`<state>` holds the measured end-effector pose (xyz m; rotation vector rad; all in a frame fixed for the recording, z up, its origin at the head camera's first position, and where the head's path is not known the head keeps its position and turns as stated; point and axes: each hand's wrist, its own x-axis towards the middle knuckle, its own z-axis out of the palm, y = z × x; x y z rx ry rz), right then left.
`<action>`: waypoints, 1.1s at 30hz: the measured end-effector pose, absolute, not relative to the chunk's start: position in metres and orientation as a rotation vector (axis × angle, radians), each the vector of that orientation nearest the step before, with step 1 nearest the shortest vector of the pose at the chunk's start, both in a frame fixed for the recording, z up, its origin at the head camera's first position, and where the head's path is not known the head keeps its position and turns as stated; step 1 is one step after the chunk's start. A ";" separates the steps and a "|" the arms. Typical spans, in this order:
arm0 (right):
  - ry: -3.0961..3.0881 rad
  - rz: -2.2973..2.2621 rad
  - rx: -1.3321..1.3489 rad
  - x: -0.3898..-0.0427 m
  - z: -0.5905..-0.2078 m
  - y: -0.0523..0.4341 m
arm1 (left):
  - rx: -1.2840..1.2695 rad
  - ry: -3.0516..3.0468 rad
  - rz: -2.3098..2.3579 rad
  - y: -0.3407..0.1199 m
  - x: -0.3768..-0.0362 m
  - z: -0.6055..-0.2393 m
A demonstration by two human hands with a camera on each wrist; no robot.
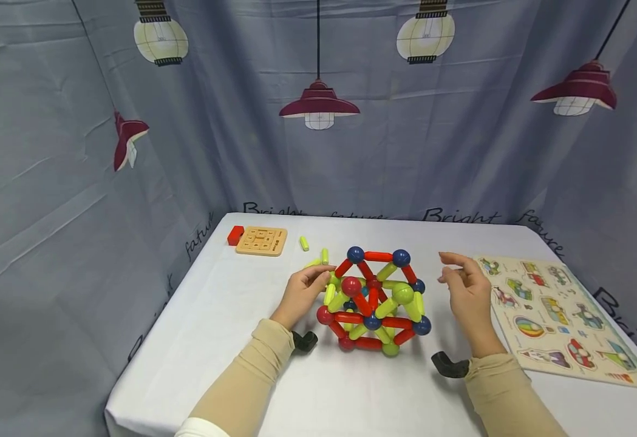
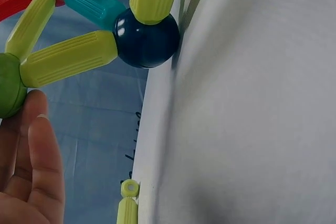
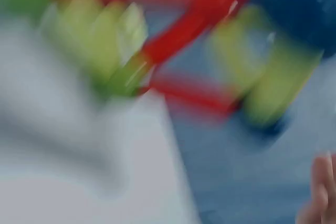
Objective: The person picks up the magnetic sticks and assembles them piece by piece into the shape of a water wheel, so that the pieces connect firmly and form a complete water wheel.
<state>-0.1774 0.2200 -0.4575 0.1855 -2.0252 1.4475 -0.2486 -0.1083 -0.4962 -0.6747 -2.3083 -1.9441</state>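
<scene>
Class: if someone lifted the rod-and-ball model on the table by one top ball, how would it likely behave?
The model is an open frame of plastic-looking rods and balls, so probably light for its size. Its many separate joints may flex or pull apart if lifted by one ball. Resting on several bottom balls, it looks more apt to slide than tip.

Left hand [image 1: 300, 294] touching rod-and-ball structure [image 1: 375, 300], right hand [image 1: 467, 291] raised beside it, white table [image 1: 231, 315]

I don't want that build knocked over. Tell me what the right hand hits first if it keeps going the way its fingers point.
Probably the magnetic rod-and-ball structure: the right hand is beside it with fingers aimed left, likeliest at a dark blue ball, though depth is unclear.
</scene>
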 end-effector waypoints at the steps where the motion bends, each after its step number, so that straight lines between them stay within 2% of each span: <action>1: -2.090 1.478 0.150 -0.181 -0.465 0.225 | -0.659 -2.293 -1.936 -0.108 -0.251 -0.496; 6: -2.315 1.594 0.257 -0.187 -0.490 0.233 | -0.351 -2.199 -1.787 -0.116 -0.268 -0.491; 9: -2.308 1.607 0.291 -0.188 -0.496 0.230 | -0.226 -2.393 -1.532 -0.121 -0.280 -0.488; 14: -2.264 1.641 0.309 -0.187 -0.501 0.226 | -0.481 -2.933 -0.871 -0.121 -0.293 -0.491; 20: -2.258 1.676 0.348 -0.189 -0.505 0.225 | -0.636 -2.960 -0.482 -0.116 -0.302 -0.495; 24: -2.268 1.652 0.328 -0.189 -0.507 0.227 | -0.642 -2.847 -0.491 -0.111 -0.303 -0.496; 27: -2.265 1.657 0.333 -0.190 -0.508 0.227 | -0.533 -2.795 -0.658 -0.109 -0.296 -0.495; 30: -2.265 1.666 0.333 -0.189 -0.507 0.225 | -0.373 -2.621 -0.967 -0.107 -0.280 -0.486; 33: -2.269 1.677 0.332 -0.189 -0.506 0.224 | -0.354 -2.386 -1.272 -0.101 -0.253 -0.464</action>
